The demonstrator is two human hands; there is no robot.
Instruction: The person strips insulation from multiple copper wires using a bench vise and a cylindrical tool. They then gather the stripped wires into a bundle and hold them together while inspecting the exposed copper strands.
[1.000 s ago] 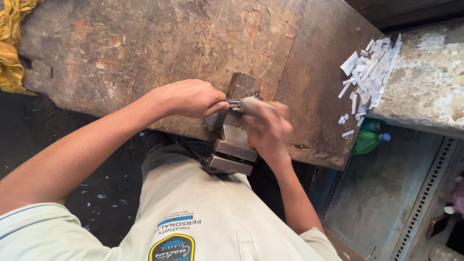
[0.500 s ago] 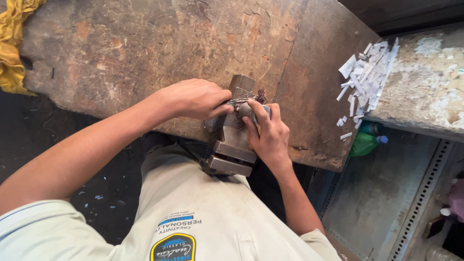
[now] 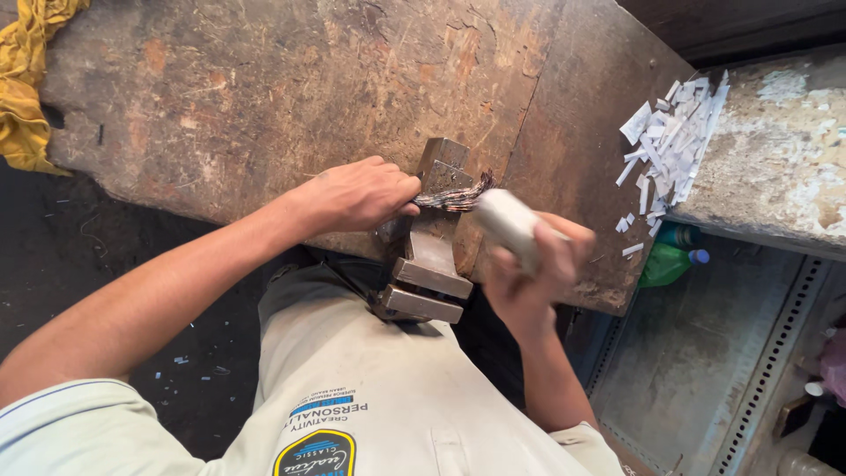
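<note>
Fingers of your left hand (image 3: 361, 194) pinch the dark frayed wire bundle (image 3: 454, 200) flat across the grey steel block (image 3: 432, 238), steadying it. Your right hand (image 3: 533, 273) is closed around a pale cylindrical tool (image 3: 508, 225), its end at the strands. Both sit at the worn wooden bench (image 3: 264, 88) edge.

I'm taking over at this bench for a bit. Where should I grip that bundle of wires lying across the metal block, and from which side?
Probably grip the wire bundle at its left end, coming in from the left, as the left hand does. It lies roughly level across the metal block, and its frayed right end sits by the pale tool in the right hand, so that side is likely best kept free.
</note>
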